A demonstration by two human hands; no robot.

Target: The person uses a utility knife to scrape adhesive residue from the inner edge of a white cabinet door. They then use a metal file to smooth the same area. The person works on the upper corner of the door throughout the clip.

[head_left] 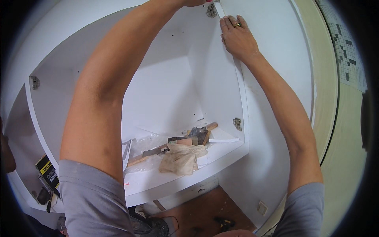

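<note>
Right hand (pixel 237 37) flat, ungripping, on cabinet side panel (pixel 221 83) by upper hinge (pixel 211 10). Left hand (pixel 195 2) grip: cannot tell. Risk: panel edge slipping under loose palm.

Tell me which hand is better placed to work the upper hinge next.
Probably the left. The left hand reaches to the top edge right beside the upper hinge, though it is mostly cut off. The right hand lies flat against the cabinet's side panel, steadying the edge.
</note>
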